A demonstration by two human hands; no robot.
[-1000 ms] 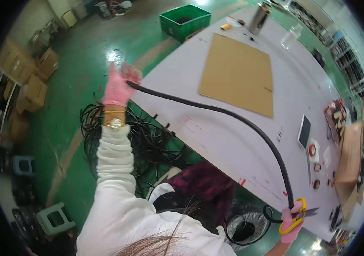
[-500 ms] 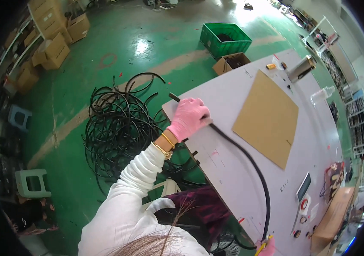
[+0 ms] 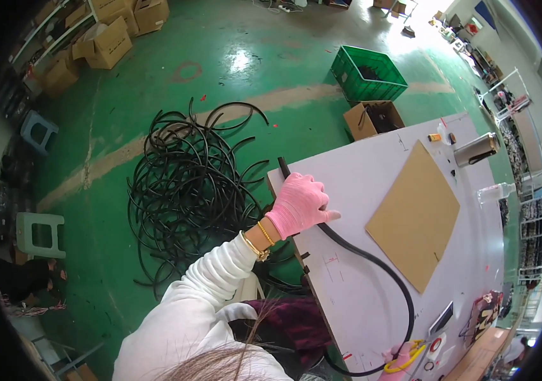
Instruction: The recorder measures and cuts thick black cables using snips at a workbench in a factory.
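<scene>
Landmark: the cardboard sheet, flat on the tabletop.

Black tube: lies left of the sheet and bows round its near corner, apart from it, then drops past the tabletop's near edge.

Left hand, pink-gloved, left of the sheet. Grip closed over the tube, fingers curled down, no gap seen; thumb reaches out toward the sheet. Fingertips underneath hidden. A short tube end juts out past the fist on the side away from the wearer, by the tabletop's corner. Judgement: held back from the tip so that the end is free and the tube is steadied.

Right hand, nearer the wearer than the sheet. Grip folded on yellow-handled scissors, the tube running close through or against the same glove; which, cannot tell. Blade opening unclear. Probably kept in hand to save setting them down.

Heap of black tubes: on the floor well left of the sheet, perhaps left there because loose coils would crowd the tabletop.

Metal flask and clear bottle: right of the sheet, seemingly parked out of the tube's way. Phone: just nearer than the sheet's near corner.
</scene>
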